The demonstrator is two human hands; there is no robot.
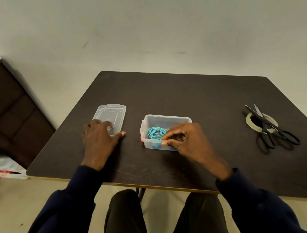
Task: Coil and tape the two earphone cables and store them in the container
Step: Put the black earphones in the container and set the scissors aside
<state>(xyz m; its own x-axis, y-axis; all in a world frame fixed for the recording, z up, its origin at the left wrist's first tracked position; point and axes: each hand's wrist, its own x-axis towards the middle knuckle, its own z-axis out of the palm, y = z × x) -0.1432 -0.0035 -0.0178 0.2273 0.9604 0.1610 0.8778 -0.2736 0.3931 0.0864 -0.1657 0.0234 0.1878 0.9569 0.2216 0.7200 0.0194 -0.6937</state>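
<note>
A clear plastic container (165, 118) stands on the dark table (194, 97). Inside it lies a coiled teal earphone cable (155, 133). My right hand (186, 137) hovers over the container's near right part, fingers curled around a dark coiled cable (178, 138) that is mostly hidden by the fingers. To the left, the clear lid (113, 111) lies flat on the table. My left hand (99, 136) rests on the lid's near end with fingers spread and fairly straight.
At the right of the table, black scissors (271, 129) lie across a roll of tape (250, 119). A dark brown cabinet (8, 115) stands left of the table. The table's near edge runs just above my knees.
</note>
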